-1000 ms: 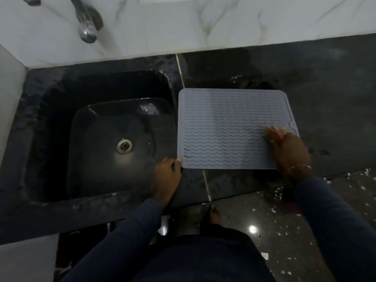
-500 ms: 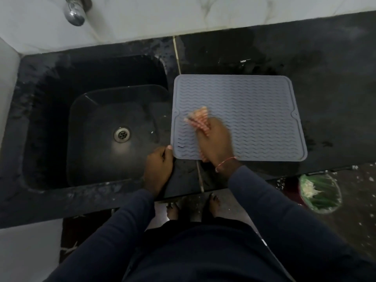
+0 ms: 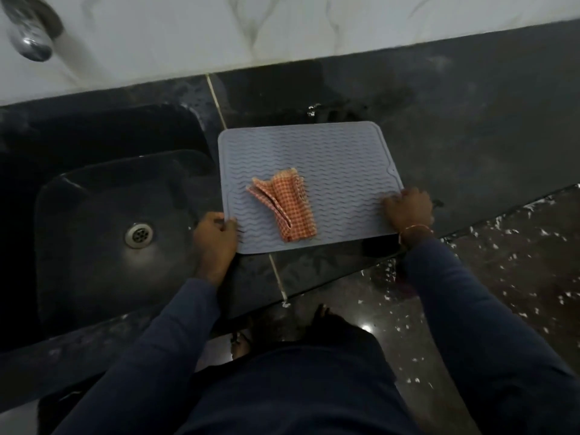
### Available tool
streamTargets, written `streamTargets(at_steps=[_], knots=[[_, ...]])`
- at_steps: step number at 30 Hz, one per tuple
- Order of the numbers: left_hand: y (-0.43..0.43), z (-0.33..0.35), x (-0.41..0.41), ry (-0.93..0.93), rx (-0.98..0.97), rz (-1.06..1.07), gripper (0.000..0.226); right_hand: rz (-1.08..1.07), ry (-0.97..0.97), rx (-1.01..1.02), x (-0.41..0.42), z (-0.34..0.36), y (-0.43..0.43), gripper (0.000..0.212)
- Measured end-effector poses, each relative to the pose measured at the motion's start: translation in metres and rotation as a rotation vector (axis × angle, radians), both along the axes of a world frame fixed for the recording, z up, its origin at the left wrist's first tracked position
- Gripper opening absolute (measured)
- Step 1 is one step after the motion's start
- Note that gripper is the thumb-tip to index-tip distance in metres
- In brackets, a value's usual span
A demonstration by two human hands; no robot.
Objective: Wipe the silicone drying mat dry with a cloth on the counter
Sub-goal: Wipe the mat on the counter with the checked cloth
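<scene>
The grey silicone drying mat [image 3: 339, 158] with wavy ridges lies flat on the black counter, right of the sink. An orange checked cloth [image 3: 287, 208] lies crumpled on the mat's near middle, with no hand on it. My left hand [image 3: 215, 237] grips the mat's near left corner, thumb on top. My right hand [image 3: 408, 211] grips the mat's near right corner, fingers curled over the edge.
A black sink [image 3: 103, 221] with a steel drain [image 3: 139, 235] lies to the left. A chrome tap [image 3: 29, 36] juts from the white marble wall. The black counter [image 3: 486, 136] stretches right. The speckled floor [image 3: 518, 262] and my feet show below.
My right hand has let go of the cloth, which now lies loose on the mat, and has moved to the mat's near right corner. My left hand stays at the near left corner.
</scene>
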State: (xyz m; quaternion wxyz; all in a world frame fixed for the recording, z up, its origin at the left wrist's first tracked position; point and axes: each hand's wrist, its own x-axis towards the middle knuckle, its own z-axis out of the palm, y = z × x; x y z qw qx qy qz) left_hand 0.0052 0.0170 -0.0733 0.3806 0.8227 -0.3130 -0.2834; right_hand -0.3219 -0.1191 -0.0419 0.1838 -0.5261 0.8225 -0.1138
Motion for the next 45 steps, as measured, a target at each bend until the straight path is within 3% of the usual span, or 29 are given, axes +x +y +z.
streamTargets(at_steps=[5,8,11,15,22,24,26,28,31,33,35,38,42,43,45], knots=[[-0.002,-0.001,-0.005,-0.05,0.012,0.081,0.025,-0.046,-0.075,0.034,-0.014,-0.002,-0.035,0.074],[-0.004,0.002,-0.012,-0.09,0.045,0.122,0.027,0.083,-0.091,0.113,-0.021,-0.002,-0.052,0.053],[-0.008,0.01,-0.018,-0.169,0.039,0.146,0.026,0.162,-0.077,0.045,-0.03,0.008,-0.061,0.035],[-0.007,0.021,-0.032,-0.23,0.042,0.164,0.024,0.227,-0.103,-0.08,-0.055,0.02,-0.073,0.029],[0.007,0.011,-0.059,-0.345,0.145,0.158,0.035,0.272,-0.061,0.024,-0.074,0.004,-0.074,0.026],[0.013,0.01,-0.057,-0.385,0.152,0.174,0.033,0.34,0.039,-0.067,-0.066,0.01,-0.07,0.021],[0.023,0.007,-0.054,-0.424,0.131,0.181,0.032,0.491,-0.03,-0.172,-0.037,0.016,-0.053,0.019],[0.033,0.001,-0.048,-0.424,0.099,0.148,0.036,0.632,-0.193,-0.123,0.01,0.019,-0.021,0.027],[0.043,-0.006,-0.041,-0.36,0.059,0.091,0.038,0.733,-0.339,-0.012,0.081,0.013,0.02,0.055],[0.045,-0.004,-0.04,-0.34,0.024,0.044,0.036,0.75,-0.304,0.013,0.115,0.012,0.036,0.077],[0.045,-0.002,-0.042,-0.336,-0.001,-0.01,0.035,0.758,-0.146,-0.012,0.131,0.01,0.048,0.09],[0.046,-0.002,-0.041,-0.306,-0.035,-0.036,0.036,0.79,-0.076,-0.07,0.138,0.004,0.05,0.072],[0.048,-0.006,-0.038,-0.272,-0.065,-0.078,0.043,0.9,-0.342,-0.229,0.118,0.028,0.038,0.029],[0.048,-0.006,-0.038,-0.264,-0.067,-0.09,0.044,0.827,-0.307,-0.259,0.101,0.035,0.034,0.028],[0.049,-0.006,-0.036,-0.238,-0.073,-0.107,0.044,0.61,-0.088,-0.223,0.061,0.035,0.026,0.048]])
